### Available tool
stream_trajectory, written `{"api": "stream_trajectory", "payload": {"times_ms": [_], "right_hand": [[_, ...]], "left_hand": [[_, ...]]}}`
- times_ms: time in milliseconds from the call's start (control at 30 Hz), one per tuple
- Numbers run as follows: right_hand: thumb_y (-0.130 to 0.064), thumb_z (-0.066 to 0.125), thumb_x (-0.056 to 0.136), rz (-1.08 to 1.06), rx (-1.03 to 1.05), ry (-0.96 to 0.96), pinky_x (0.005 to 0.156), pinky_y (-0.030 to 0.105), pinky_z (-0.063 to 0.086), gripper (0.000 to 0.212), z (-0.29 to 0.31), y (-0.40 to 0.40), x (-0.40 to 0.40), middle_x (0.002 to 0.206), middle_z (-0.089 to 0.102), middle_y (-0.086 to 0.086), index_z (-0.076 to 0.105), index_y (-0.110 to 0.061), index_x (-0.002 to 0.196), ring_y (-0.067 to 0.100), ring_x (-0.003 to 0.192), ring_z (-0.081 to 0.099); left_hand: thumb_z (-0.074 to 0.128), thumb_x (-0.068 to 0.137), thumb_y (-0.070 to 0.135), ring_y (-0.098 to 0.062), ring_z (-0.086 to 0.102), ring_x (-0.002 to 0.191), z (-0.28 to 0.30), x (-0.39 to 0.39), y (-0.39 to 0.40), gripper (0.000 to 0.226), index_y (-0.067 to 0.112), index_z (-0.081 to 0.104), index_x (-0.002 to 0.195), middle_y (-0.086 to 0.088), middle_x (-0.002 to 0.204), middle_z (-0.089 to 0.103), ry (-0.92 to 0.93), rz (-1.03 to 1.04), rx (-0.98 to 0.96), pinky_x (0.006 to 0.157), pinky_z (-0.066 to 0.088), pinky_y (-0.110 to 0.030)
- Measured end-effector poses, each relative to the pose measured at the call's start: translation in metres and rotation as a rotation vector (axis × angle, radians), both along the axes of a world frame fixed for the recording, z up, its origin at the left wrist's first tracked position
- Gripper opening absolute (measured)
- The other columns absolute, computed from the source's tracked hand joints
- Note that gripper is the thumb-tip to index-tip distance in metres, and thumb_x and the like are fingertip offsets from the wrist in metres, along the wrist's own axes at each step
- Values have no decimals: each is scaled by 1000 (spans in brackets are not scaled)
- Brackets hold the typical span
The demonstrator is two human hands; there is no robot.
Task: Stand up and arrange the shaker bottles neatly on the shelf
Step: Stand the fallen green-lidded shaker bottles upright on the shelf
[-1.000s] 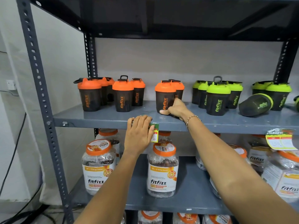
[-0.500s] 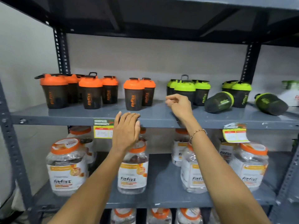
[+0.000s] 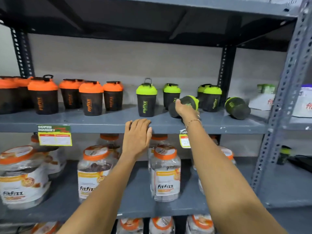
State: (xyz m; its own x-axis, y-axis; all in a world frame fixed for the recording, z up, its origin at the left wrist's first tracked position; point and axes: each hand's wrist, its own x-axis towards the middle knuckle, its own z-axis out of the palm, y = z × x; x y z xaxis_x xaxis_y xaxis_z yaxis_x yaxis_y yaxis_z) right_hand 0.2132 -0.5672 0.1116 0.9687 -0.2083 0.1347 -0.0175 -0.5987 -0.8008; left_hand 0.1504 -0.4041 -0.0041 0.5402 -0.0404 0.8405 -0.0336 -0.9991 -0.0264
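Black shaker bottles stand along the grey shelf (image 3: 101, 123). Several orange-lidded ones (image 3: 91, 98) are on the left, upright green-lidded ones (image 3: 146, 98) in the middle and right. My right hand (image 3: 184, 108) grips a green-lidded shaker (image 3: 187, 102) that lies tilted on its side, lid pointing right. Another green-lidded shaker (image 3: 237, 108) lies on its side further right. My left hand (image 3: 137, 136) rests flat on the shelf's front edge, fingers together, holding nothing.
Large clear jars with orange lids (image 3: 164, 173) fill the shelf below. Price tags (image 3: 54, 135) hang from the shelf edge. A perforated upright post (image 3: 283, 98) stands at the right, with white packs (image 3: 263, 98) behind it and an upper shelf overhead.
The view has swung right. My right hand has left the orange shaker, travelled right and taken hold of the fallen green-lidded shaker. My left hand has slid right along the shelf edge.
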Motion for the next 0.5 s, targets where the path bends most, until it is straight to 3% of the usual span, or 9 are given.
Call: {"api": "stream_trajectory", "payload": {"times_ms": [133, 367, 500], "right_hand": [[-71, 37, 84, -24, 71, 115, 112, 40, 25, 85, 8, 7, 3, 151, 31, 15, 43, -9, 141, 32, 137, 29], [-61, 49, 80, -18, 201, 92, 107, 38, 30, 74, 13, -1, 10, 145, 41, 14, 47, -12, 137, 31, 133, 35], [-45, 72, 70, -183, 132, -6, 101, 42, 33, 80, 12, -9, 14, 139, 46, 17, 39, -9, 133, 33, 128, 42]], "left_hand": [[29, 97, 32, -22, 59, 107, -1, 0, 6, 43, 14, 61, 120, -2, 118, 64, 18, 5, 37, 97, 29, -35], [31, 97, 30, -22, 59, 109, -2, 0, 6, 41, 13, 61, 119, -3, 119, 64, -6, -38, 7, 100, 28, -33], [33, 96, 30, -21, 60, 107, -3, 3, 5, 40, 13, 62, 118, -3, 117, 65, -41, -37, 5, 99, 29, -33]]}}
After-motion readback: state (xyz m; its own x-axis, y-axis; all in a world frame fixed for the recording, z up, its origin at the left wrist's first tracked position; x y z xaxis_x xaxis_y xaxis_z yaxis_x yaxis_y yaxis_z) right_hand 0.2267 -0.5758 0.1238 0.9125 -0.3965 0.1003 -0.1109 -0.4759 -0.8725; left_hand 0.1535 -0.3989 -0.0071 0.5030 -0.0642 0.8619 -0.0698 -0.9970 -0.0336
